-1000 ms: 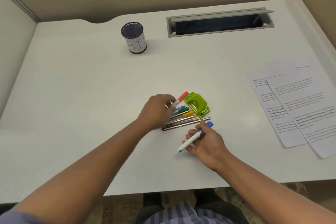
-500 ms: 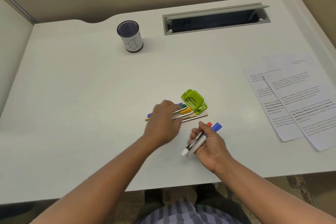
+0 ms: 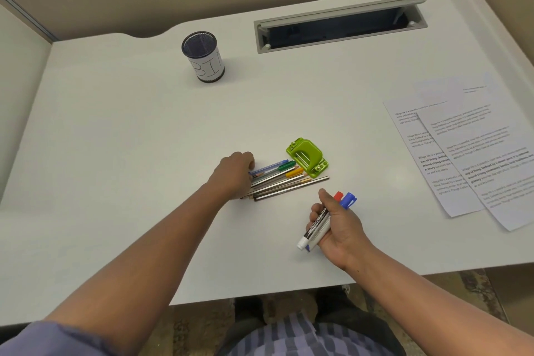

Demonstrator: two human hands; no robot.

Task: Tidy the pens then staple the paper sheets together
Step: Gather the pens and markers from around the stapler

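A pile of several pens and pencils [image 3: 284,179] lies mid-desk beside a lime-green stapler [image 3: 307,156]. My left hand [image 3: 234,175] rests on the pile's left ends, fingers curled over them; whether it grips any is hidden. My right hand [image 3: 336,225] is shut on two white markers [image 3: 318,225], one red-capped and one blue-capped, held just above the desk right of the pile. Two printed paper sheets [image 3: 474,150] lie overlapped at the right. A black mesh pen cup [image 3: 203,56] labelled "BIN" stands upright at the back.
A grey cable tray [image 3: 341,24] with its flap open is set into the desk [image 3: 130,139] at the back. Beige partition walls enclose the desk at the back and both sides. My legs show below the front edge.
The red-capped marker went from my left hand into my right, beside the blue one. My left hand returned to the left ends of the pile.
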